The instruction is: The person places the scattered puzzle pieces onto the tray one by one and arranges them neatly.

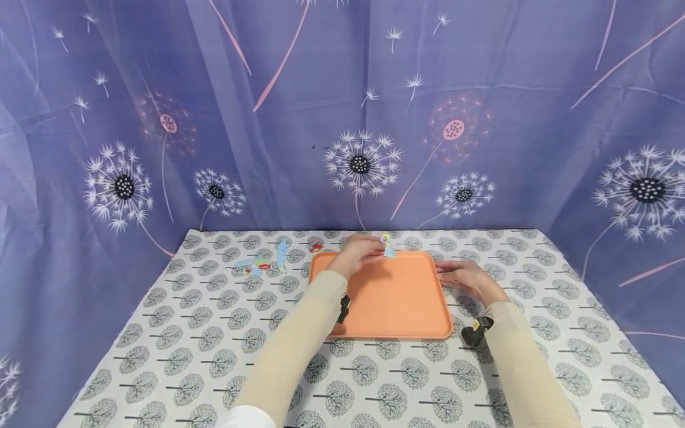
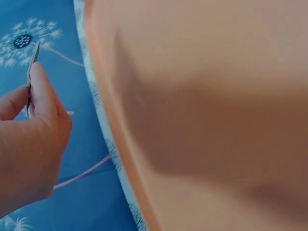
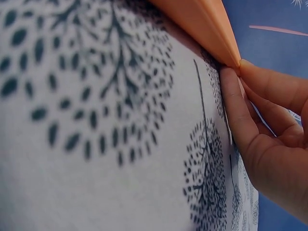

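Note:
My left hand [image 1: 357, 254] is raised over the far part of an orange tray [image 1: 401, 300]. Between thumb and fingers it pinches a small flat cutout figure [image 1: 388, 248] with a light blue lower part and some yellow on top. Seen edge-on in the left wrist view, the cutout figure [image 2: 32, 72] is very thin. At the tray's right rim, my right hand [image 1: 470, 278] is low beside the table. The right wrist view shows its thumb and fingers [image 3: 235, 91] pinching the edge of the orange tray [image 3: 207, 24].
To the left of the tray lie several flat colourful pieces: a light blue one [image 1: 281, 255], a mixed cluster [image 1: 255, 265] and a red one [image 1: 317, 247] near the tray's far left corner. A tree-patterned cloth [image 1: 225, 339] covers the table. A blue dandelion curtain [image 1: 283, 148] hangs behind it.

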{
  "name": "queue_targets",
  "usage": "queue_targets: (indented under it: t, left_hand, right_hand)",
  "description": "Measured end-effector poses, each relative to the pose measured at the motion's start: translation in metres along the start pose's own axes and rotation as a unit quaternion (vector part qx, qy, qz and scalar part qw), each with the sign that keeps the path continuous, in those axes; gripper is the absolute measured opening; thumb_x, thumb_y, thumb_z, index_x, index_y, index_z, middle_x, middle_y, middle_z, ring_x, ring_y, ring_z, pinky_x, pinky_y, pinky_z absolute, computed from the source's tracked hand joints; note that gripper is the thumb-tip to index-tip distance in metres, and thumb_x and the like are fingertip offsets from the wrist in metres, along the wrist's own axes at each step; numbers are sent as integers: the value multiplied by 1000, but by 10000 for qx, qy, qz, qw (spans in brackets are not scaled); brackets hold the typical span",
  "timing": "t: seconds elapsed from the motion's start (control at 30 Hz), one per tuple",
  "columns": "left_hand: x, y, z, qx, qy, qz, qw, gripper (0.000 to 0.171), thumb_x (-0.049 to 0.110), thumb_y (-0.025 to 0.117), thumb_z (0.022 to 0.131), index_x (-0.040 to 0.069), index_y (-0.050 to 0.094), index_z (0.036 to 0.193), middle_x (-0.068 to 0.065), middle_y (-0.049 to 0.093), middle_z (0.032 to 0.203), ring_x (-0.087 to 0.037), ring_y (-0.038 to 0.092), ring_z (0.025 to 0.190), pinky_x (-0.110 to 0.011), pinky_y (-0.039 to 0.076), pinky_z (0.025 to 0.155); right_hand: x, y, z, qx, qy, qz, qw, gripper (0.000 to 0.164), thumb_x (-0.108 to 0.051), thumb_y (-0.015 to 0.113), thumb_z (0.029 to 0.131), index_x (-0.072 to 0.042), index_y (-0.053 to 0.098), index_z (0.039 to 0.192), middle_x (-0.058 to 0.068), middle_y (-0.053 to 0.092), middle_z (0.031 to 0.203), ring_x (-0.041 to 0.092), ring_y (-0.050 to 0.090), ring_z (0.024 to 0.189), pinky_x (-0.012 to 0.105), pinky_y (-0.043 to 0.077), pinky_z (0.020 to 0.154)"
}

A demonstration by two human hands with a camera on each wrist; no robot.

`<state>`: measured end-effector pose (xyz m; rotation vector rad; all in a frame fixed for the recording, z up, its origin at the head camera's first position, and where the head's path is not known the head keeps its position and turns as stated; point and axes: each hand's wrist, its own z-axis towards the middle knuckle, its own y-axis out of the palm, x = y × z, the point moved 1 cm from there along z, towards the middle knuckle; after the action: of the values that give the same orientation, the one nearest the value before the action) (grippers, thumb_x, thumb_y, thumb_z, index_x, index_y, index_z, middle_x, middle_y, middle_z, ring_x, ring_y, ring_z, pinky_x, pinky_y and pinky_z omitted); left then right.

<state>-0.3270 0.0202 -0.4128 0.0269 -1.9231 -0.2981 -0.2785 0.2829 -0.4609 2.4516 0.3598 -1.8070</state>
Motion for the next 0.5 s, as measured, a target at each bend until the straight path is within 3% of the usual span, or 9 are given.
queue_targets:
  t: [0.33, 0.5]
  left_hand:
    - [-27, 30, 17, 6, -220, 22, 9998, 26, -16, 66, 80, -14, 64, 106, -21, 68, 89, -19, 65, 66, -32, 62, 73]
    - [-35, 45, 21, -22, -369, 107, 9993, 24, -16, 66, 79, -14, 65, 103, -20, 68, 84, -17, 63, 63, -32, 62, 73]
  right_hand:
    - [1, -1, -2, -48, 2, 8, 10000, 58, 7, 57, 91, 11, 31, 143, 30, 38, 143, 12, 65, 101, 29, 52, 97]
    - [1, 0, 0, -105, -34, -38, 9999, 58, 7, 56, 91, 11, 31, 143, 31, 37, 143, 13, 64, 103, 29, 51, 97]
